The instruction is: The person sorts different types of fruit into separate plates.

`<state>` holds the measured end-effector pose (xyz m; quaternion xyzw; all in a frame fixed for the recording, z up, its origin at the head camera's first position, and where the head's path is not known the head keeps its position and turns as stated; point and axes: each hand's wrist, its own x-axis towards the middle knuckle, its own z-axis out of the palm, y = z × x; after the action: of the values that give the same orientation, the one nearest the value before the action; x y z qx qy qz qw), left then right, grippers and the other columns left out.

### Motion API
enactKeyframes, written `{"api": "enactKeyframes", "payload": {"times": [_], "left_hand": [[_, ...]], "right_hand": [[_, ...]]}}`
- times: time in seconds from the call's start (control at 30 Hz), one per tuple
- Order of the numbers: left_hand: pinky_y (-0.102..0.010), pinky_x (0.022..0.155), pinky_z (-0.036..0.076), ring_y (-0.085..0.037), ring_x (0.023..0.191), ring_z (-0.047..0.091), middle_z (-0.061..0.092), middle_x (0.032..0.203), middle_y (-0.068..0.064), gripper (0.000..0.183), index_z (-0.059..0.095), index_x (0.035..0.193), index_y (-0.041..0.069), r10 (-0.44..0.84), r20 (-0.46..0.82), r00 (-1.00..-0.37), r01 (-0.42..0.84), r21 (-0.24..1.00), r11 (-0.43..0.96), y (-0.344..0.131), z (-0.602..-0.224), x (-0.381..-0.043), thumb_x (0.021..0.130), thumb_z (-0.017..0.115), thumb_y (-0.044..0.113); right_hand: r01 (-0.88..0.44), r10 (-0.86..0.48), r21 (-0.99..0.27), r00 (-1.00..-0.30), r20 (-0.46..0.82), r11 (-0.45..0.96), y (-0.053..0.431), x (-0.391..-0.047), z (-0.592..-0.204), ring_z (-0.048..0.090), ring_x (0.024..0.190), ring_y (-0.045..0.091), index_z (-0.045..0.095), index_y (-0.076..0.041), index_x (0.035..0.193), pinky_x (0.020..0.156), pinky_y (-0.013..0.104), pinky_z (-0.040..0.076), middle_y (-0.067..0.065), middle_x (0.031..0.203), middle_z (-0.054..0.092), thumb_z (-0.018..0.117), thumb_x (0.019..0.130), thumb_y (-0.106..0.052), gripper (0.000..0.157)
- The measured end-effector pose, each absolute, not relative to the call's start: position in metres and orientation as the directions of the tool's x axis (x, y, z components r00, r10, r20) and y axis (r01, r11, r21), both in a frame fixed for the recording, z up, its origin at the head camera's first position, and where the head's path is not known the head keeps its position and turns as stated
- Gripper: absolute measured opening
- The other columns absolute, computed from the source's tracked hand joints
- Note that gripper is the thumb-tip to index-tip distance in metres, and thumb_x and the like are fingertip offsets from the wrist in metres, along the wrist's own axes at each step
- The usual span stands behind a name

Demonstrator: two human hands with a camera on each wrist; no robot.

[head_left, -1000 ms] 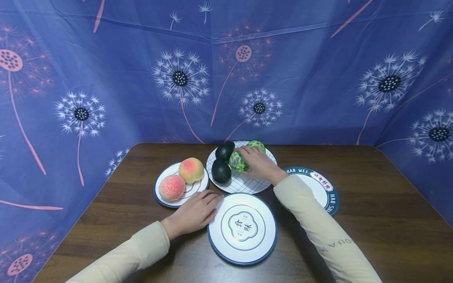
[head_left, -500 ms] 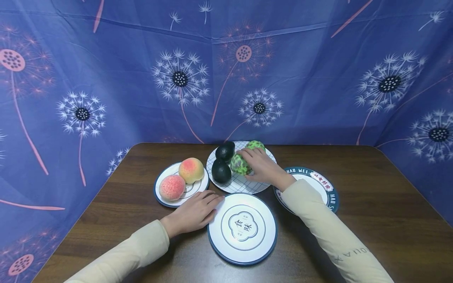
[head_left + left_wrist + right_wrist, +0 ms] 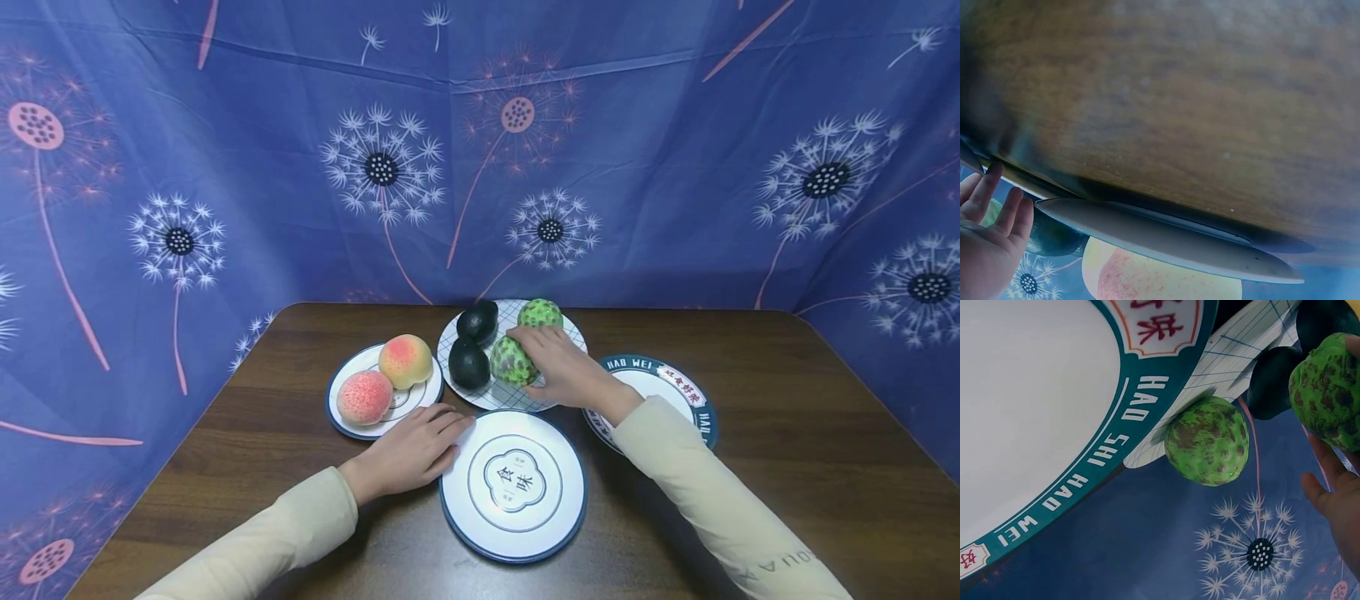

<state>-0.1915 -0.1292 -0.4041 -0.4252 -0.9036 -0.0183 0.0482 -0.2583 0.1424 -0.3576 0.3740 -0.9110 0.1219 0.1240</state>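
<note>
In the head view my right hand (image 3: 566, 371) grips a green, dark-mottled custard apple (image 3: 513, 361), thumb on its near side, at the checked plate (image 3: 501, 395). The right wrist view shows this custard apple (image 3: 1327, 394) at the fingers; whether it touches the plate I cannot tell. A second custard apple (image 3: 540, 313) sits behind the hand, on the same plate. Two dark avocados (image 3: 468, 364) lie at its left. My left hand (image 3: 412, 450) rests with relaxed fingers, its fingertips at the left rim of the front white plate (image 3: 517, 533).
A blue-rimmed plate (image 3: 422, 395) with two peaches (image 3: 365, 397) stands beyond the left hand. A green-rimmed plate (image 3: 643, 383) lies under the right forearm. The brown wooden table (image 3: 795, 417) ends at a blue dandelion-print cloth (image 3: 645, 150).
My right hand and the custard apple in it have shifted a little to the right and nearer, away from the avocados. The rear custard apple shows more now. My left hand stays still.
</note>
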Motion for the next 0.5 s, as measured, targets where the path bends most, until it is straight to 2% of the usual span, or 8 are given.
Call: {"api": "enactKeyframes", "payload": {"times": [0.23, 0.5], "left_hand": [[-0.036, 0.103, 0.039, -0.018, 0.123, 0.045, 0.055, 0.127, 0.001, 0.045, 0.042, 0.136, 0.016, 0.768, 0.111, -0.631, 0.769, -0.035, 0.638, -0.129, -0.405, -0.192, 0.094, 0.044, 0.034], [-0.037, 0.102, 0.039, -0.019, 0.123, 0.045, 0.055, 0.128, 0.000, 0.045, 0.043, 0.135, 0.016, 0.770, 0.114, -0.627, 0.772, -0.042, 0.635, -0.129, -0.403, -0.192, 0.094, 0.044, 0.032]], "right_hand": [[-0.755, -0.686, -0.124, -0.642, 0.342, 0.644, 0.143, -0.247, -0.359, 0.042, 0.122, 0.025, 0.036, -0.006, 0.135, 0.107, 0.043, 0.030, 0.009, 0.133, 0.046, 0.077, 0.069, -0.026, 0.081], [-0.790, -0.718, -0.111, -0.598, 0.357, 0.603, 0.143, -0.232, -0.360, 0.044, 0.122, 0.025, 0.039, -0.008, 0.133, 0.106, 0.049, 0.031, 0.007, 0.132, 0.047, 0.079, 0.066, -0.026, 0.080]]}}
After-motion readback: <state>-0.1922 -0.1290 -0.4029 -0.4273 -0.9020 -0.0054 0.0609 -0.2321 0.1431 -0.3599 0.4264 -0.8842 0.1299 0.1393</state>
